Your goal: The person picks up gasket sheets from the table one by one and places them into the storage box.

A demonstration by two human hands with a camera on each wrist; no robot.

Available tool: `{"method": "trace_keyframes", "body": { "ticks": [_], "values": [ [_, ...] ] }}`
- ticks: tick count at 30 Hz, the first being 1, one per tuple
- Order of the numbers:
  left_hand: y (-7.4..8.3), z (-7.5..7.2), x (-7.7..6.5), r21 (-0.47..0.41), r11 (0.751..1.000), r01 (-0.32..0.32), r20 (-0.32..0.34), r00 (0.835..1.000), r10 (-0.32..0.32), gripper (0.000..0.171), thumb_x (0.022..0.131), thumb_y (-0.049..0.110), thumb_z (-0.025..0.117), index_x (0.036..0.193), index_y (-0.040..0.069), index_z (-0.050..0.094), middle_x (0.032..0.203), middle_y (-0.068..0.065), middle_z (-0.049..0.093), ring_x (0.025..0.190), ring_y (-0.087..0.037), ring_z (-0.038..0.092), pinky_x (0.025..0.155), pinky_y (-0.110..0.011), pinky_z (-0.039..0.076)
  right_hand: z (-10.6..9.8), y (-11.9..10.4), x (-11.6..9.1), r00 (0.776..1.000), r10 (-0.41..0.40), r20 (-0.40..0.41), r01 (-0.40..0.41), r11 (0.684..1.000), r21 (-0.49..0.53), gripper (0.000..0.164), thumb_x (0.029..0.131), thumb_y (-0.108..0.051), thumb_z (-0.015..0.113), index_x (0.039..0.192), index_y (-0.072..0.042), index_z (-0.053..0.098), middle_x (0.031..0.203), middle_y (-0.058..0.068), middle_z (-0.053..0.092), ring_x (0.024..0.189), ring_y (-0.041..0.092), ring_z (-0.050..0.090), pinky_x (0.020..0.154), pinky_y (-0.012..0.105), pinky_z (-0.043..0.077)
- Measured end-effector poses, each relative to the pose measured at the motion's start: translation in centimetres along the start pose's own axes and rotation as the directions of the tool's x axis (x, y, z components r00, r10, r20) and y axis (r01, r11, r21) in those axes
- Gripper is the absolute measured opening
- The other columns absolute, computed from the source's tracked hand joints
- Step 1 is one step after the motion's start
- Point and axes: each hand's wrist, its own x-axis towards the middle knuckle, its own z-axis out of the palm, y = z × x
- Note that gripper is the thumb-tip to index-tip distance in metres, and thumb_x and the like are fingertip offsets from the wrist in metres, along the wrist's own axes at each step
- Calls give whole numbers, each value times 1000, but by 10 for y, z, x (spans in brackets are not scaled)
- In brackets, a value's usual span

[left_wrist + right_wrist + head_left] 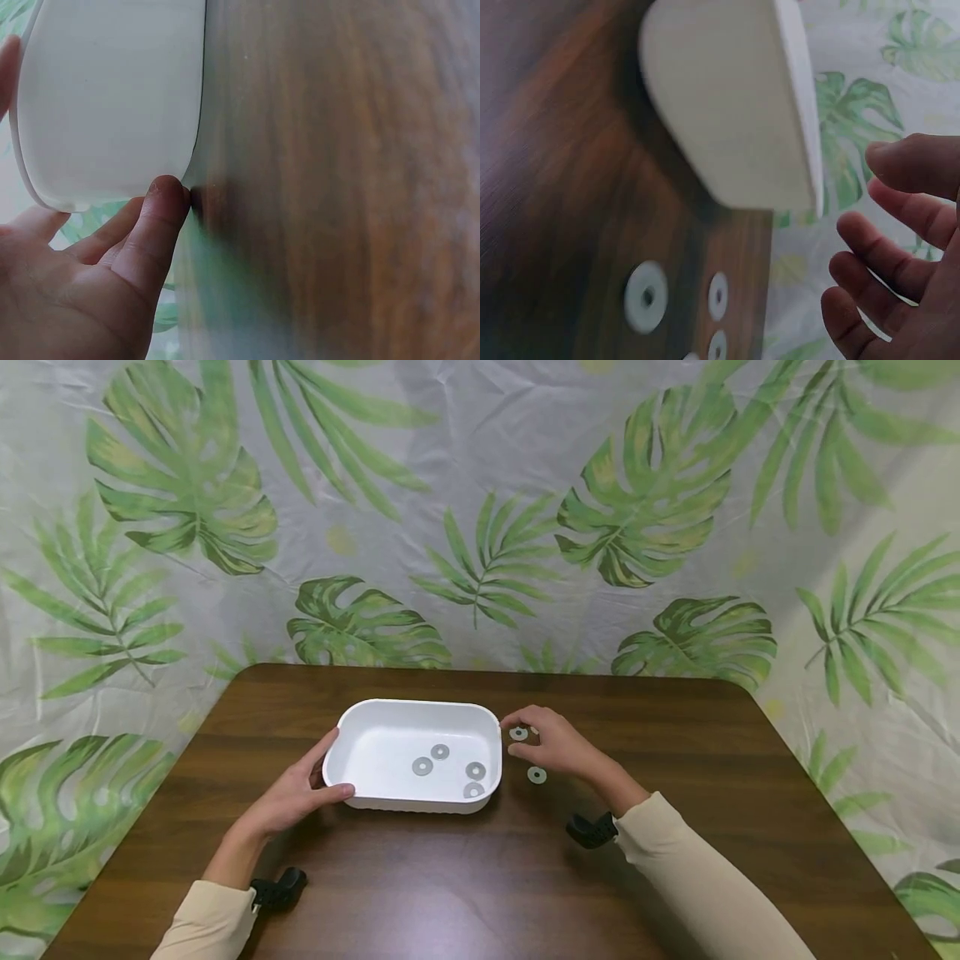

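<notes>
A white plastic box point(408, 806) with rounded corners stands on the table, several flat metal washers point(422, 766) lying inside it. My left hand point(292, 797) holds the box's left end, thumb at the front corner and fingers along the side; the left wrist view shows fingertips point(161, 191) against the white wall. Just beyond the right rim is my right hand point(551, 743), thumb and fingers apart. Its fingers point(889, 262) are loosely bent and hold nothing in the right wrist view. Beside and under that hand, more washers point(536, 774) lie on the wood.
The dark wooden table point(450, 893) ends in a rounded back edge against a leaf-patterned cloth point(495, 460). Black bands point(592, 831) sit at both wrists, next to beige sleeves point(705, 877).
</notes>
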Motion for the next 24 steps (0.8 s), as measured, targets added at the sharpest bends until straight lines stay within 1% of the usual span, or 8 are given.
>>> {"method": "trace_keyframes", "body": {
  "ticks": [3,8,11,13,17,19,21,24],
  "values": [
    [-1,-1,-1,-3,1000,6,-1,1000,-6,98,89,19,73,161,8,7,162,-29,19,137,-40,39,88,-11,42,0,6,-10,1000,-20,12,20,999,-48,33,92,-11,68,122,0,65,122,17,66,112,35,59,94,51,49],
    [-4,1,-1,-14,1000,15,5,1000,-15,98,90,20,73,161,9,6,163,-28,18,138,-41,40,88,-12,43,3,22,-23,1000,6,13,-4,986,-169,31,90,-10,69,119,-1,67,119,15,67,111,35,60,96,52,47],
    [-3,1,-1,-19,1000,14,9,1000,-14,98,90,20,73,161,9,6,163,-28,18,138,-41,40,87,-12,43,4,33,-29,1000,8,-2,-8,978,-211,30,88,-10,70,117,-1,68,116,15,68,108,35,61,94,51,47],
    [-2,1,-1,-21,1000,9,12,1000,-9,98,90,19,73,161,9,6,162,-29,18,137,-41,40,87,-12,44,4,37,-33,1000,9,-16,-12,978,-208,30,88,-9,70,117,-1,68,115,15,68,108,36,61,94,52,47],
    [-1,0,0,-19,1000,5,8,1000,-5,98,90,19,73,161,9,6,163,-28,18,137,-39,40,87,-12,43,4,43,-40,997,-50,-55,37,977,-211,28,86,-8,71,113,-1,68,111,14,69,102,34,63,86,48,50],
    [-1,-1,0,-16,1000,5,5,1000,-5,98,90,19,73,161,9,7,163,-28,19,137,-39,40,87,-12,43,6,45,-43,996,-70,-57,57,976,-208,28,84,-7,71,111,-1,68,108,14,68,99,33,63,84,47,51],
    [-1,-1,0,-9,1000,4,5,1000,-4,98,89,19,73,161,9,7,163,-28,19,138,-40,40,87,-12,43,8,47,-43,997,-73,-33,64,974,-217,27,84,-8,72,110,-1,68,106,14,68,97,31,63,83,47,51],
    [0,-2,1,-3,1000,12,8,1000,-12,99,89,21,74,161,9,7,163,-28,19,138,-41,40,87,-13,44,13,49,-43,999,-15,32,22,974,-225,28,85,-9,72,112,-1,67,108,13,67,100,31,62,87,49,50]
  ]
}}
